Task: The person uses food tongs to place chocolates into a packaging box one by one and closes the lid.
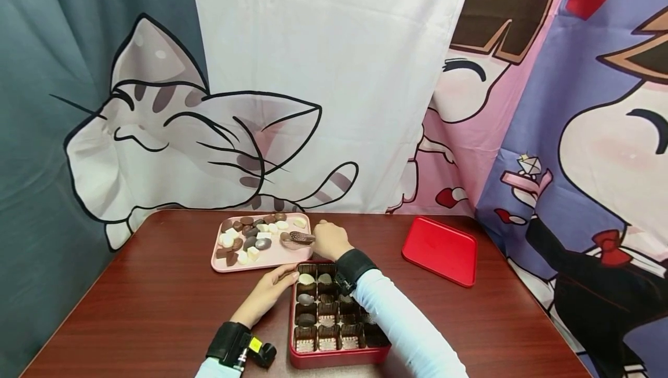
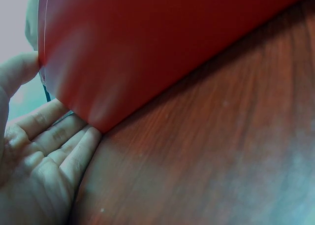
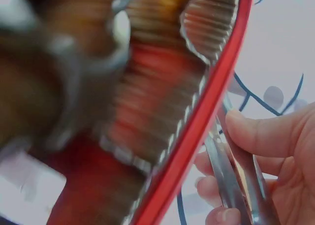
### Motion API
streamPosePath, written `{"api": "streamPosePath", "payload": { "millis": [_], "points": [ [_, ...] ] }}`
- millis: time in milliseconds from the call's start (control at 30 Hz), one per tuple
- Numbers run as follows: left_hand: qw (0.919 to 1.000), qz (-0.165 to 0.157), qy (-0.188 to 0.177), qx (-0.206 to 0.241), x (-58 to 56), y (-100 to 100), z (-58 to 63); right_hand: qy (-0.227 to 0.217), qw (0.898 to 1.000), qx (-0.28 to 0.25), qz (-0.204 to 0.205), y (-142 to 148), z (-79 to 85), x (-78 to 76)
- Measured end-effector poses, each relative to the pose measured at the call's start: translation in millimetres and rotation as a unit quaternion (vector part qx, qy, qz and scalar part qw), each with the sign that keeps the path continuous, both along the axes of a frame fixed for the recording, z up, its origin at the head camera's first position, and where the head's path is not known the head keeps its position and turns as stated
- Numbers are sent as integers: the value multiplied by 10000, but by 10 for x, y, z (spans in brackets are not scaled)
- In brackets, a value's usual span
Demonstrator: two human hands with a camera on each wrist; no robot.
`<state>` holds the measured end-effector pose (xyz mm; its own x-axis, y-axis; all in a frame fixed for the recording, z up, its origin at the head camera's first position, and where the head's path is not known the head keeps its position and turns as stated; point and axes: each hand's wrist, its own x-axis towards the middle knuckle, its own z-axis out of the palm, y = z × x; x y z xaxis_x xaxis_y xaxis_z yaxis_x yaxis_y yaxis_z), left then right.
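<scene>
My right hand point(image 1: 330, 240) grips a pair of metal tongs point(image 3: 236, 178), thumb on one arm and fingers on the other. Their slotted heads point(image 1: 301, 237) hang over the right part of a pink tray point(image 1: 276, 261); whether they hold a piece cannot be told. Brown, white and grey chocolates point(image 1: 263, 243) lie across the tray's left and middle. With fingers nearly straight, my left hand point(image 1: 266, 294) rests against the left side of a red box point(image 1: 339, 359), near its far corner. Chocolates such as a white one point(image 1: 306, 279) sit in some compartments of its brown insert; my right forearm hides others.
A flat red tray or lid point(image 1: 440, 250) lies to the right on the brown wooden table point(image 1: 172, 297). Behind the table hangs a curtain point(image 1: 334, 76) printed with cartoon figures. The box stands close to the pink tray's near edge.
</scene>
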<state>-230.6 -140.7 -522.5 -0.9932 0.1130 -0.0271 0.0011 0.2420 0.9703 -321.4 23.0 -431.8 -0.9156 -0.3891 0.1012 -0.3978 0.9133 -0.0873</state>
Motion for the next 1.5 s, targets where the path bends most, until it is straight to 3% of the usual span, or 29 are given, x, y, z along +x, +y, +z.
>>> {"api": "streamPosePath", "payload": {
  "millis": [300,533,833,1100,1333,1500],
  "points": [
    [9999,67,17,-75,36,-1,-19,-77,9986,-369,361,421,211,171],
    [9999,68,13,-102,26,-22,-13,-299,9966,-632,436,761,553,368],
    [9995,125,119,-270,-15,-7,-13,-375,9944,-208,961,1105,937,653],
    [9996,142,60,-229,-18,4,-23,-746,9907,29,1135,1253,1061,839],
    [9996,136,35,-243,-19,-1,-39,-1246,9887,181,813,1285,1112,998],
    [9997,108,83,-197,-16,-3,-31,-1563,9826,358,941,1269,1104,1070]
  ]
}}
